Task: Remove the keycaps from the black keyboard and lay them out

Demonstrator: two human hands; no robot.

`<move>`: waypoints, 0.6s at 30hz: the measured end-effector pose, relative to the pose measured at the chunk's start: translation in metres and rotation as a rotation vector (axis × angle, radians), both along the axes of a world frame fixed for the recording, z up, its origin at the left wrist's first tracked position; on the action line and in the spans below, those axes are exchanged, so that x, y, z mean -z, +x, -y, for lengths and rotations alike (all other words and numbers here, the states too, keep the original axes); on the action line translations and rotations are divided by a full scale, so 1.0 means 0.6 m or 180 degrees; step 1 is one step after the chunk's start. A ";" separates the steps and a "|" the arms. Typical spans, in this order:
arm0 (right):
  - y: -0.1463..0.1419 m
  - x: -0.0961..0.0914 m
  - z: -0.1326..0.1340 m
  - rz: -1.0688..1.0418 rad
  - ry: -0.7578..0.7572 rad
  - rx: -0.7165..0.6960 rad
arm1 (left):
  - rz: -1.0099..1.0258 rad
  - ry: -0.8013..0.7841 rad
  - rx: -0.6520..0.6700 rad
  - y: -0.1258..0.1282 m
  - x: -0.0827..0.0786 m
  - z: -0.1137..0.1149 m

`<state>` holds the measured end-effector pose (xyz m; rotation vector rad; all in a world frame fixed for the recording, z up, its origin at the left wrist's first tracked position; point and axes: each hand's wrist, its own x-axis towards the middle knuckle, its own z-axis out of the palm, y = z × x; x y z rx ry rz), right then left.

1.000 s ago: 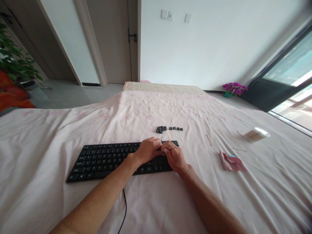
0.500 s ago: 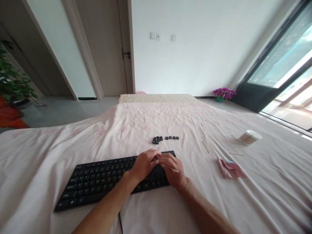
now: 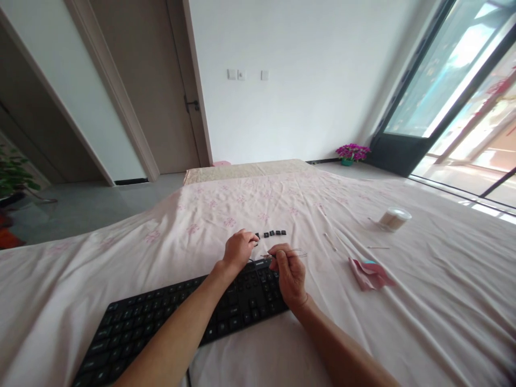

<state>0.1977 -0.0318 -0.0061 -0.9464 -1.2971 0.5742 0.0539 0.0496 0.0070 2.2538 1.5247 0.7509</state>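
A black computer keyboard lies slanted on the pink cloth, partly beneath my forearms. My left hand is just beyond its back edge, fingers bent and pinched at a small black keycap. That hand covers most of the keycap cluster. Several loose keycaps sit in a row just to its right. Above the keyboard's right end, my right hand is closed around a thin metal tool with two wire-like arms. Its narrow end points left, toward my left hand.
To the right lie a crumpled pink cloth, loose cotton swabs and a clear round tub of swabs. A pale pink flowered sheet covers the table in folds. The keyboard cable runs toward me.
My left hand has left the keyboard and moved forward to the keycap cluster. My right hand has separated from it, keeping the thin tool. The head view has shifted slightly.
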 end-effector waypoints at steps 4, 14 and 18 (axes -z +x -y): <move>0.001 -0.001 0.001 -0.0016 -0.0082 -0.0025 | -0.0290 -0.0080 0.0005 0.013 0.008 -0.010; 0.013 -0.020 0.002 -0.0153 -0.0322 -0.0179 | -0.0113 -0.0081 0.0018 0.007 0.005 -0.001; 0.029 -0.028 0.009 0.0386 -0.0560 -0.0389 | 0.0505 0.0003 0.0165 -0.009 0.000 0.042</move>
